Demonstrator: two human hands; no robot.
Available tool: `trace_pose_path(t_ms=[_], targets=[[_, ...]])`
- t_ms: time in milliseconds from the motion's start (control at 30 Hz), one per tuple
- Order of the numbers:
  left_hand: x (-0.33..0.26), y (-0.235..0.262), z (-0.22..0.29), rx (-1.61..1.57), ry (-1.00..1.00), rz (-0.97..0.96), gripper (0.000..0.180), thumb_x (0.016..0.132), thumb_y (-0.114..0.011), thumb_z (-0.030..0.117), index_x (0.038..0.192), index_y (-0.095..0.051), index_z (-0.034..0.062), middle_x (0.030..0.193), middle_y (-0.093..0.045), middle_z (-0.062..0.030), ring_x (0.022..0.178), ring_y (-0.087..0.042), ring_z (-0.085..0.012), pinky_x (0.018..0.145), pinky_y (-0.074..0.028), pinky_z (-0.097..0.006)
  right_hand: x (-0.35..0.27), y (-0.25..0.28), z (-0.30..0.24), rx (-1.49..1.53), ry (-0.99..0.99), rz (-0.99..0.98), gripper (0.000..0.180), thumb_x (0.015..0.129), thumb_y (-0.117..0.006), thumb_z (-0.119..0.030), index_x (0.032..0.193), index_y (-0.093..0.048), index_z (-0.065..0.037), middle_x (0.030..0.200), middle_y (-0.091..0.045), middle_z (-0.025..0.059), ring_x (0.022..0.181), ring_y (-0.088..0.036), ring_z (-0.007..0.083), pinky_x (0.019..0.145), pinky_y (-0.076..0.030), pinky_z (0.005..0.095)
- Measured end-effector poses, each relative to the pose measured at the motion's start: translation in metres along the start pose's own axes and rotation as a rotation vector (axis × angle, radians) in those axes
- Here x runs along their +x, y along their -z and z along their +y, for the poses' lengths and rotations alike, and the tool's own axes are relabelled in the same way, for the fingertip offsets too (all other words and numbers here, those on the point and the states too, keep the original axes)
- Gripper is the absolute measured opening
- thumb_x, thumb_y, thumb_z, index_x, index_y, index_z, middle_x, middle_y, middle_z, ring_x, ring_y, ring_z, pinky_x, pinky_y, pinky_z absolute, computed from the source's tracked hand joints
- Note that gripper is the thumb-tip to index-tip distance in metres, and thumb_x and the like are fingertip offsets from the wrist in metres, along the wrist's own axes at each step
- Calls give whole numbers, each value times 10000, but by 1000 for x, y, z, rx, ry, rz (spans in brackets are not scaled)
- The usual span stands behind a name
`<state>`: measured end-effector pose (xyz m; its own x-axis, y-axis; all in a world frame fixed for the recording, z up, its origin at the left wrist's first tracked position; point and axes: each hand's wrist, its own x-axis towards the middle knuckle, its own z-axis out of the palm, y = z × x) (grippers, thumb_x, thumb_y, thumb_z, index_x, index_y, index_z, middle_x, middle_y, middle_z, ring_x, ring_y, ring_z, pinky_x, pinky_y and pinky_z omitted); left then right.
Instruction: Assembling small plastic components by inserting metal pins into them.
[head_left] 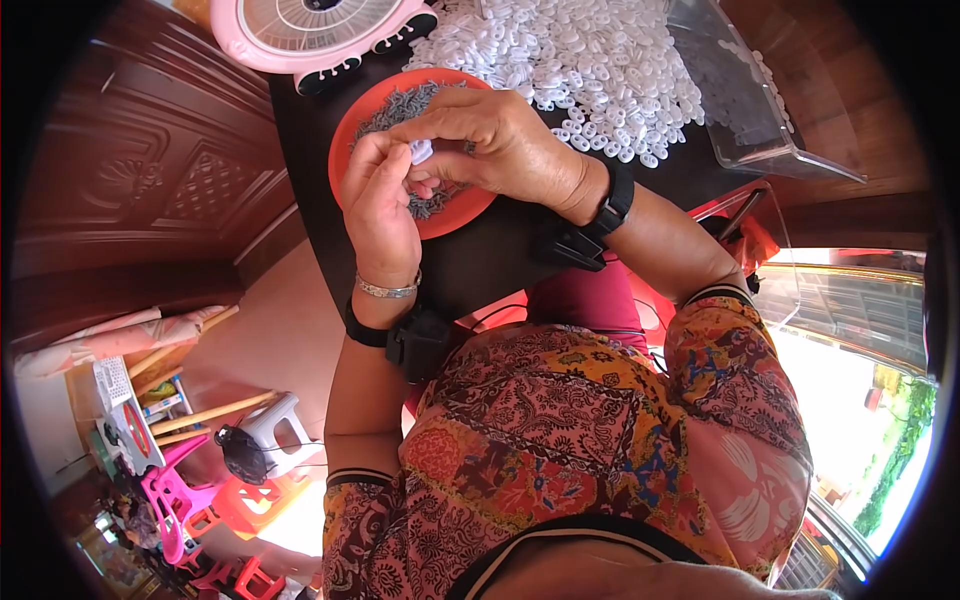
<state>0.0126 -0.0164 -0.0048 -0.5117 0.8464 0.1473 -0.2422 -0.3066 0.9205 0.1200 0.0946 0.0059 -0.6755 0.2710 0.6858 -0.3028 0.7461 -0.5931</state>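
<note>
Above a round orange-red basin (462,222), my two hands meet around a small white plastic piece (420,151). My left hand (383,205) pinches the piece between thumb and fingers. From the other side, my right hand (505,145) closes on it too, its index finger reaching over the left fingertips and its thumb against the piece. Fingers cover most of the piece, so its full shape is hidden. Inside the basin lie many small grey slender parts (425,207), partly behind my hands.
A large heap of white oval pieces with holes (590,70) spreads over the dark table (455,268) beyond the basin. At the far left stands a pink fan (320,35). A clear plastic bin (745,150) lies to the right. Colourful plastic stools (262,500) are at lower left.
</note>
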Motion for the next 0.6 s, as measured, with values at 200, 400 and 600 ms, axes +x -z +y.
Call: trace_pose_path(t_ms=[200, 400, 600], targets=[[0, 5, -2, 117, -8, -18, 143, 914, -484, 154, 889, -541, 25, 787, -563, -41, 670, -513, -105, 605, -391, -218, -1, 0, 3, 86, -59, -12, 305, 740, -720, -44, 1041, -673, -61, 809, -623, 71, 733, -632, 185, 649, -518, 282], [3, 3, -7, -40, 66, 52, 176, 920, -473, 179, 961, -514, 12, 775, -572, -65, 660, -553, -149, 599, -421, -250, -5, -8, 23, 109, -133, 15, 227, 788, -690, -36, 1014, -670, -35, 834, -638, 63, 750, -635, 137, 672, -517, 244], [3, 9, -3, 3, 176, -28, 343, 949, -397, 318, 933, -542, 8, 765, -589, -88, 638, -554, -150, 582, -412, -252, -4, -8, 20, 97, -167, 127, 239, 810, -680, -46, 1048, -658, -42, 859, -669, 61, 785, -644, 103, 695, -524, 234]])
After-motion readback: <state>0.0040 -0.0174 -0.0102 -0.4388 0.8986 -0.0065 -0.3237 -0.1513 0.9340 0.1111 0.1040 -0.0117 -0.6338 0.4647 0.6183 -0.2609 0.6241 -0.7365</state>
